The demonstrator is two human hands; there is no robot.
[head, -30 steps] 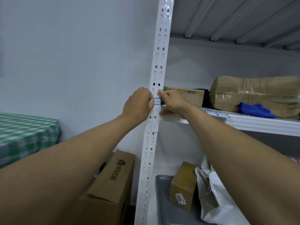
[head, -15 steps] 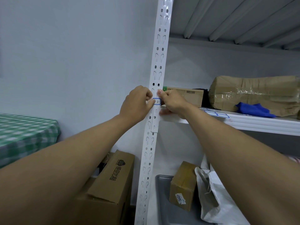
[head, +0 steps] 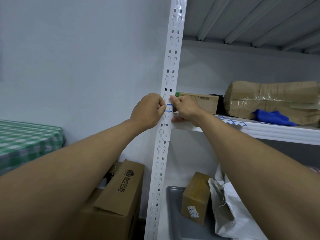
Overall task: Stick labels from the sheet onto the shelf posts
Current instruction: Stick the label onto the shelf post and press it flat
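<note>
White perforated shelf post [head: 170, 66], blue-bordered label [head: 169, 108] on its face, left hand [head: 147, 110] and right hand [head: 183, 108] pinching label's edges, label sheet [head: 232, 121] on shelf [head: 277, 132]

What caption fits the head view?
Both hands press a blue-bordered label onto the white shelf post.

plain pale wall [head: 78, 58], green checked cloth [head: 26, 141] left.

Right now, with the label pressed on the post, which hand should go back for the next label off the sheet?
Probably the right hand. The label sheet lies on the shelf just to its right, while the left hand sits across the post and can keep pressing the label.
</note>
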